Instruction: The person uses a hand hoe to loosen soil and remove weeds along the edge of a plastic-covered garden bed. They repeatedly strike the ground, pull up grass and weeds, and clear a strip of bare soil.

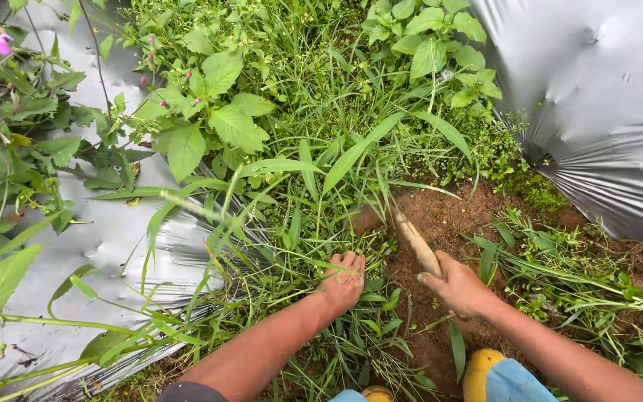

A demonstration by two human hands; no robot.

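Note:
My left hand (344,280) is closed around a clump of green grass (314,246) low to the ground, knuckles up. My right hand (459,286) grips the wooden handle of a hand tool (414,240); the handle runs up and left toward the base of the grass, and its blade is hidden among the stems and soil. Bare brown soil (448,216) lies just right of the tool. Both forearms come in from the bottom of the view.
Silver plastic mulch sheets lie on the left (113,246) and upper right (604,112). Dense broad-leaf weeds (217,119) and grass fill the strip between. Cut grass (574,275) is piled at right. Yellow boot tips (479,372) show at the bottom.

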